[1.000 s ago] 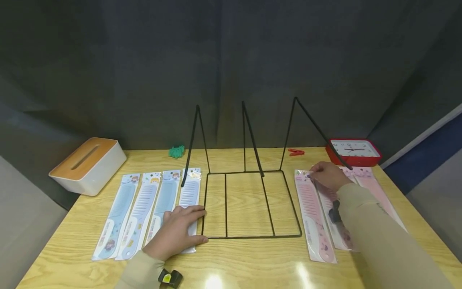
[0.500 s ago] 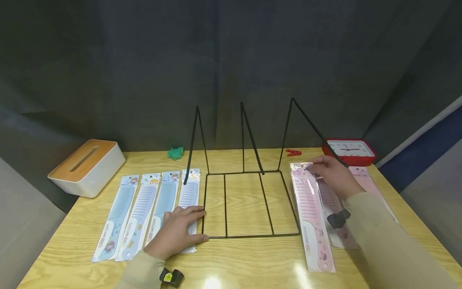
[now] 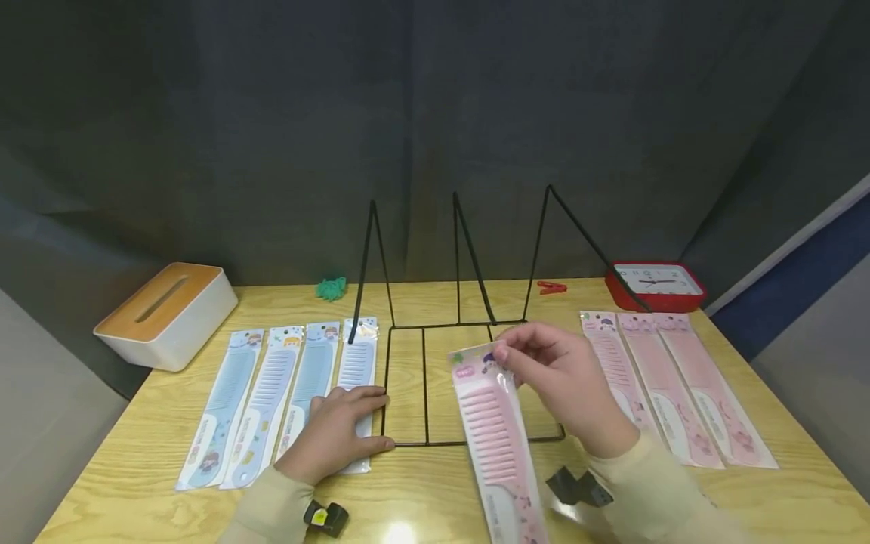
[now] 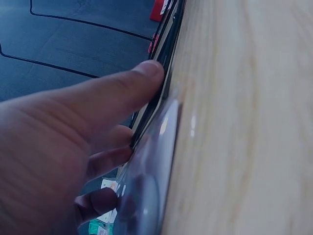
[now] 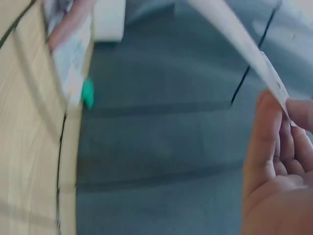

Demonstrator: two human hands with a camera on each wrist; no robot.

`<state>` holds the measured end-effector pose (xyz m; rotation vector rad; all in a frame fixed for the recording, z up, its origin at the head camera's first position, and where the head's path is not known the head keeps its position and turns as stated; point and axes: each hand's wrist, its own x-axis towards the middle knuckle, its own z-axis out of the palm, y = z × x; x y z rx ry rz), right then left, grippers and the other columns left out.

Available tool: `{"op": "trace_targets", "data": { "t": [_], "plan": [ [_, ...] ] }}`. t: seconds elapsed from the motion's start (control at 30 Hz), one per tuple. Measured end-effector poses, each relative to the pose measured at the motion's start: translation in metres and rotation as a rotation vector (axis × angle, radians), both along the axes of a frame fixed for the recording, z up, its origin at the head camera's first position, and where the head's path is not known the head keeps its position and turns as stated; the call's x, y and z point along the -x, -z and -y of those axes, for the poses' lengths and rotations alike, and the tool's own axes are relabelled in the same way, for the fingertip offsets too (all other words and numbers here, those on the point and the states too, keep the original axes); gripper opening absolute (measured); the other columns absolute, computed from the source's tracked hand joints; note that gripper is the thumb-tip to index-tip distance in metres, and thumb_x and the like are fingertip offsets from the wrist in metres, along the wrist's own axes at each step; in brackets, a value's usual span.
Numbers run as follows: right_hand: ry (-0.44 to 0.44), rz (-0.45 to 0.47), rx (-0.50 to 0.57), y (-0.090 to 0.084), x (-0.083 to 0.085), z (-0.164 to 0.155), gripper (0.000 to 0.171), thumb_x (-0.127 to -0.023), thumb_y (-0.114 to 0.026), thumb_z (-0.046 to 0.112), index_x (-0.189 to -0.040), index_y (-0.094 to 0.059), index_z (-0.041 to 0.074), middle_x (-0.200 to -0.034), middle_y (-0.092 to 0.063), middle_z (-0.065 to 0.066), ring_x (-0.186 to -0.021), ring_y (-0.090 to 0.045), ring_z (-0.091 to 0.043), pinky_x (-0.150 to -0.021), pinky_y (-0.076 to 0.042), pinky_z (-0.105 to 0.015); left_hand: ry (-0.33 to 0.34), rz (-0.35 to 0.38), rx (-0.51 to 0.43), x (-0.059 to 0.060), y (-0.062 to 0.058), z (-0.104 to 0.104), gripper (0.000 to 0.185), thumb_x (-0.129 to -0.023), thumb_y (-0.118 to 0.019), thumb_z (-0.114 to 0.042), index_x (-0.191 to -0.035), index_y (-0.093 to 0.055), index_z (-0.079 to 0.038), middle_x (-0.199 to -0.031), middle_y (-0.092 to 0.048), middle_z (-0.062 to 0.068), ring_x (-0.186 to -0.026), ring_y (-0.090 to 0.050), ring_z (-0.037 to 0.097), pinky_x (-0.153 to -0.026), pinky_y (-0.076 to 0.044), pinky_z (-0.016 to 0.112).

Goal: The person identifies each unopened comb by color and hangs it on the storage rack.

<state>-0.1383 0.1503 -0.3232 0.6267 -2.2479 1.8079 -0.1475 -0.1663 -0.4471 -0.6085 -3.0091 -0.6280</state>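
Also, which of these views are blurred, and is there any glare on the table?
Head view: sharp, with bright glare spots on the table front edge. Left wrist view: left hand very close, soft. Right wrist view: motion-blurred around the right hand and pink comb pack.

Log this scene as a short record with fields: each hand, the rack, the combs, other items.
Right hand: right hand pinches the top of a packaged pink plastic comb, held above the black wire rack
Left hand: left hand rests flat on the rightmost of four packaged blue plastic combs, beside the rack's edge
Pink combs on table: three, right of rack
Other items: white tissue box with wooden lid, red clock, red clip, green object
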Motion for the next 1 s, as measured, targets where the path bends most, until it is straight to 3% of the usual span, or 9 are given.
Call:
{"op": "trace_targets", "data": {
  "t": [0.17,0.37,0.47,0.6,0.8,1.0],
  "plan": [
    [-0.132,-0.181,0.105,-0.01,-0.021,0.038,0.009,-0.092,-0.065,-0.007,-0.096,-0.069,0.0,-0.089,-0.068,-0.009,-0.065,-0.06,-0.014,-0.057,-0.055,-0.029,-0.004,-0.02,0.001,0.001,0.001,-0.001,0.069,-0.078,-0.081,-0.053,-0.134,-0.065,-0.016,-0.144,-0.056,-0.002,-0.113,-0.052,0.02,-0.082,-0.033,0.039],
    [-0.234,-0.214,0.159,-0.027,-0.032,0.073,0.01,-0.093,-0.065,-0.005,-0.097,-0.069,0.003,-0.093,-0.069,-0.009,-0.068,-0.061,-0.015,-0.059,-0.055,-0.03,-0.033,-0.046,-0.045,0.002,0.001,0.001,0.064,-0.074,-0.082,-0.054,-0.131,-0.067,-0.028,-0.134,-0.063,-0.009,-0.097,-0.051,0.011,-0.08,-0.033,0.035],
    [-0.227,-0.209,0.167,-0.035,-0.032,0.087,0.007,-0.093,-0.067,-0.003,-0.097,-0.069,0.002,-0.094,-0.069,-0.008,-0.069,-0.061,-0.015,-0.059,-0.055,-0.031,-0.047,-0.074,-0.075,0.004,0.003,0.001,0.055,-0.078,-0.08,-0.052,-0.129,-0.067,-0.036,-0.132,-0.064,-0.013,-0.101,-0.051,0.01,-0.078,-0.031,0.035],
    [-0.222,-0.171,0.184,-0.042,-0.028,0.101,0.005,-0.094,-0.067,-0.001,-0.098,-0.069,0.001,-0.094,-0.069,-0.007,-0.07,-0.059,-0.017,-0.058,-0.055,-0.032,-0.046,-0.139,-0.093,0.006,0.007,0.0,0.033,-0.088,-0.073,-0.039,-0.12,-0.071,-0.034,-0.128,-0.067,-0.009,-0.11,-0.052,0.015,-0.075,-0.03,0.033],
    [-0.176,-0.125,0.185,-0.046,-0.021,0.113,0.006,-0.094,-0.068,0.001,-0.099,-0.07,0.001,-0.093,-0.069,-0.006,-0.07,-0.059,-0.019,-0.057,-0.056,-0.035,-0.016,-0.203,-0.118,0.005,0.007,-0.001,0.006,-0.089,-0.068,-0.026,-0.095,-0.069,-0.025,-0.115,-0.071,0.003,-0.096,-0.055,0.017,-0.068,-0.028,0.033],
    [-0.123,-0.109,0.159,-0.043,-0.016,0.114,0.006,-0.094,-0.069,0.005,-0.1,-0.071,0.003,-0.093,-0.068,-0.006,-0.069,-0.058,-0.018,-0.058,-0.055,-0.034,-0.009,-0.217,-0.082,0.007,0.012,-0.001,0.005,-0.089,-0.069,-0.028,-0.087,-0.065,-0.03,-0.107,-0.07,-0.004,-0.093,-0.054,0.013,-0.066,-0.028,0.032]
  ]
}}
